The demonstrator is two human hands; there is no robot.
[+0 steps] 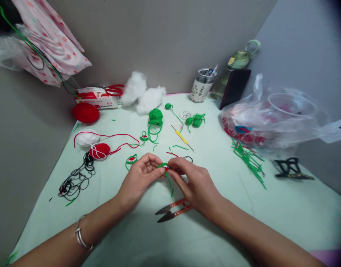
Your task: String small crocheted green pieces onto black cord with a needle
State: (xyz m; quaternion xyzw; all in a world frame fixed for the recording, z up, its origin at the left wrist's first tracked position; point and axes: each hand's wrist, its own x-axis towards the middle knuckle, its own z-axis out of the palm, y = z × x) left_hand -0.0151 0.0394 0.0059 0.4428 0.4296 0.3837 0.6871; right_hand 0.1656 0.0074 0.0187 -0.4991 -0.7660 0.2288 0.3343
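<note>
A small crocheted piece [165,167] in green, white and red, like a watermelon slice, is pinched between both hands, a green yarn tail hanging from it. My left hand [144,172] grips its left end with thumb and fingers. My right hand [191,181] closes on its right end, and any small tool inside the fingers is hidden. Just left of my left hand lies a similar crocheted slice [131,160], and a smaller crocheted piece [143,137] sits farther back. Orange-handled thread snips [173,210] rest below my right hand, blades apart. Beyond the hands lies a yellow crochet hook [182,137].
Green yarn balls [155,117], red yarn [100,151], white yarn [87,138] and tangled black yarn [76,181] lie left and centre. White stuffing [151,99] and a box [98,99] with red scissors [115,89] stand behind. A plastic bag [270,118], phone [235,89] and green yarn scraps [250,161] occupy the right.
</note>
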